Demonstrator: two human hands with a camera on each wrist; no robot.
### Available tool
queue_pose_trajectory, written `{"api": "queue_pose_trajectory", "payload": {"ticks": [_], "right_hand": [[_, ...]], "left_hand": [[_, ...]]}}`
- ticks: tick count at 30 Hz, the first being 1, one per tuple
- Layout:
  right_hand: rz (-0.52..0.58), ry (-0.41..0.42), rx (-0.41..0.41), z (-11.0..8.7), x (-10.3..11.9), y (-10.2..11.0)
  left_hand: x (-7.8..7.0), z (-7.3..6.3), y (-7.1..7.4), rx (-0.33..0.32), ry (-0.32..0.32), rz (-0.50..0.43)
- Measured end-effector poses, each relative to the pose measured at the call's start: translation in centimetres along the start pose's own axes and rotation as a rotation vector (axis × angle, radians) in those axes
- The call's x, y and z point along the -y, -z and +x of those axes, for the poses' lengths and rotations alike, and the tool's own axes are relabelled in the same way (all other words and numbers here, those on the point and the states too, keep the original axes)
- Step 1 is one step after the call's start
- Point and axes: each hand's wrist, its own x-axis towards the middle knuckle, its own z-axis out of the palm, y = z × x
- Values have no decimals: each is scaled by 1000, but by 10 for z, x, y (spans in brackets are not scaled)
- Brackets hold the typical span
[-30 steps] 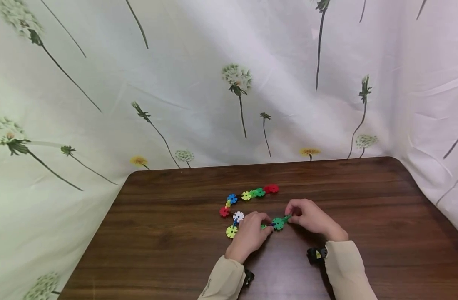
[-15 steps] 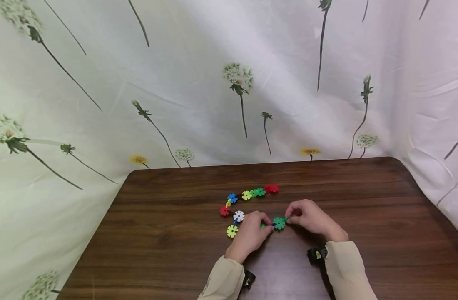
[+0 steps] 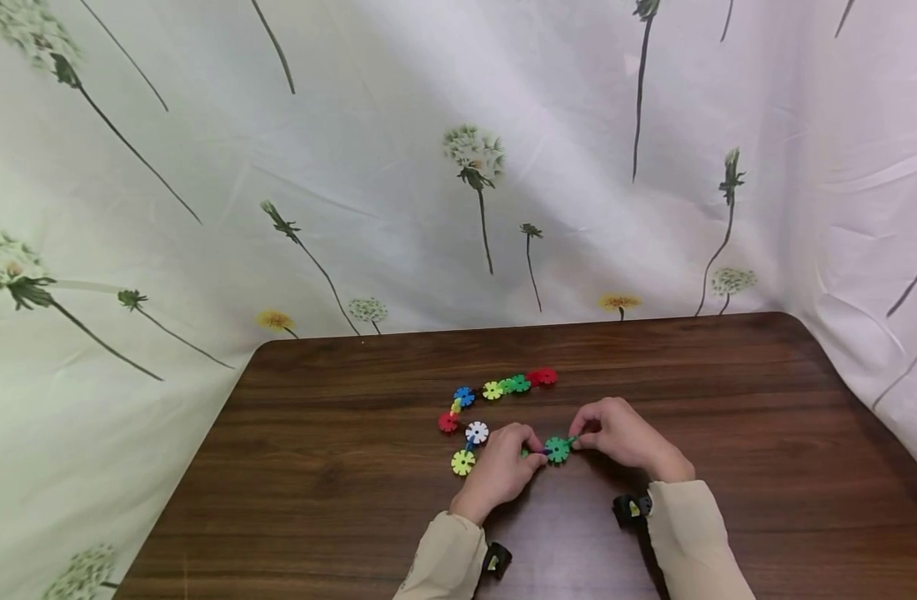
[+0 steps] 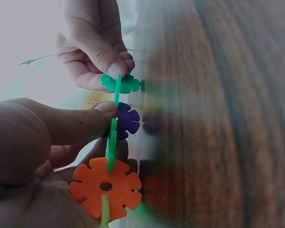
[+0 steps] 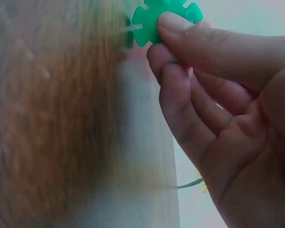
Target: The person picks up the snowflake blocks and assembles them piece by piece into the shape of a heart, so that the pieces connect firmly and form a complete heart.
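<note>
Both hands work on a chain of slotted plastic snowflake discs. In the head view my left hand (image 3: 496,468) pinches a purple disc (image 4: 130,120) between thumb and fingers. An orange disc (image 4: 86,183) and a light green disc seen edge-on (image 4: 111,147) hang by its palm. To the right, a green disc (image 3: 557,456) joins the purple one and stands between the hands. My right hand (image 3: 627,435) pinches another green disc (image 5: 144,27) between thumb and index finger; it meets the first green disc at its edge. How deep their slots interlock is hard to tell.
More of the chain curves across the brown wooden table (image 3: 338,467): a yellow disc (image 3: 458,467), a white disc (image 3: 473,438), a red disc (image 3: 445,423), a blue disc (image 3: 462,401) and others up to red discs (image 3: 548,377). A flower-print curtain (image 3: 398,167) hangs behind.
Both hands keep their pinch almost in place. The green disc between them shifts very slightly, and less of the disc in the right fingers shows.
</note>
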Motion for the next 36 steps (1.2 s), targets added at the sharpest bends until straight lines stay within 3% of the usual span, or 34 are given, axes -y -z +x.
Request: {"api": "queue_pose_trajectory", "payload": {"ticks": [14, 22, 36], "right_hand": [[-40, 28, -29, -1, 4, -2], [-89, 38, -18, 0, 11, -5], [73, -10, 45, -3, 1, 1]], "left_hand": [[2, -1, 0, -12, -38, -7], [1, -3, 1, -16, 8, 2], [-2, -4, 5, -8, 53, 54]]}}
